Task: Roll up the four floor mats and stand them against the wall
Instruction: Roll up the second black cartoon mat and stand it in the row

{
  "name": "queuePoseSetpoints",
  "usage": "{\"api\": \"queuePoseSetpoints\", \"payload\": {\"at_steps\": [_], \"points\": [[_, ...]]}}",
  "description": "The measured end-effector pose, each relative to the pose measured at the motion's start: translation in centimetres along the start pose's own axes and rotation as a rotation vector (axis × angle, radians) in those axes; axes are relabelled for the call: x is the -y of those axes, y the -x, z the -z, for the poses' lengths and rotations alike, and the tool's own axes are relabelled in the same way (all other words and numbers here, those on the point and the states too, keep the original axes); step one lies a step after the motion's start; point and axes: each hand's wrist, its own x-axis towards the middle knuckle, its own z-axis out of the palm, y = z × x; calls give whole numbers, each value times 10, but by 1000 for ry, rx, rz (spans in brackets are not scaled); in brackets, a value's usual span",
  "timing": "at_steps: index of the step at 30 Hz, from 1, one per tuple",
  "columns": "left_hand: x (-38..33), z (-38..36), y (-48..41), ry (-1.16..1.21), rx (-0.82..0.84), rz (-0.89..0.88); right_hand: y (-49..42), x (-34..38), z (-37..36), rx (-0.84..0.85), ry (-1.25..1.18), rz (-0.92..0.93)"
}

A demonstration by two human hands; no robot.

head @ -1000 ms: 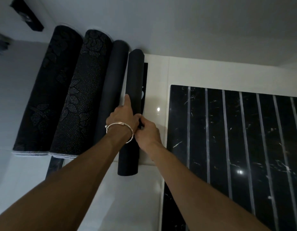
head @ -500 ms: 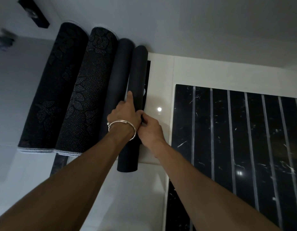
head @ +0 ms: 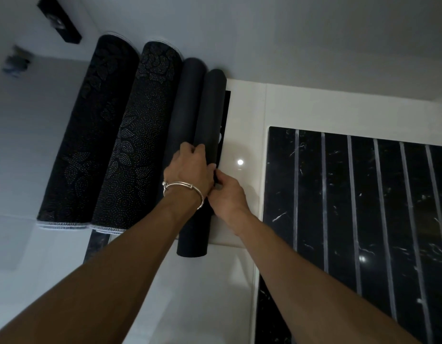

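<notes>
Already upright in a row at 11 o'clock: four rolled mats, leaning against the pale wall (head: 289,33). Leftmost, a dark patterned roll (head: 91,130) with a white stitched edge at its bottom; just beside it at 3 o'clock, a second patterned roll (head: 138,137), dotted with leaf shapes. Next over, touching, a plain dark roll (head: 185,108), partly hidden lower down. Farthest toward 3 o'clock, another plain dark roll (head: 207,115), its lower end resting on the glossy white floor (head: 215,281).

Wrapped over the front of that last roll near its middle: left hand (head: 189,170), fingers curled around it, a silver bangle (head: 184,189) on the wrist. Right beside it at 4 o'clock, touching: right hand (head: 226,192), fingertips pinched on the roll's right edge. Cannot tell exactly how far those fingers reach behind.

Off toward 3 o'clock, well apart: a black marble panel (head: 364,207) with pale vertical stripes. Up at 10 o'clock, a small dark wall fixture (head: 60,19), blurred.
</notes>
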Motion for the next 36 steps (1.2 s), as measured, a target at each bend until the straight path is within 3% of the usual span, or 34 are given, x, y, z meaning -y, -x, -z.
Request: {"api": "queuePoseSetpoints", "payload": {"at_steps": [8, 14, 17, 22, 30, 36], "points": [[10, -2, -2, 218, -101, -66, -12, -1, -5, 13, -68, -35], [23, -5, -4, 263, -127, -121, -21, 5, -12, 87, 155, 12], [23, -6, -4, 301, -148, -136, -26, 1, -9, 70, 250, 51], [23, -1, -11, 350, -186, -168, -21, -7, -14, -7, 161, 96], [25, -9, -19, 128, 80, -188, -30, -5, -23, -45, 305, 31], [21, -1, -23, -127, 97, -191, -4, 11, 8, 25, 446, 143]]}}
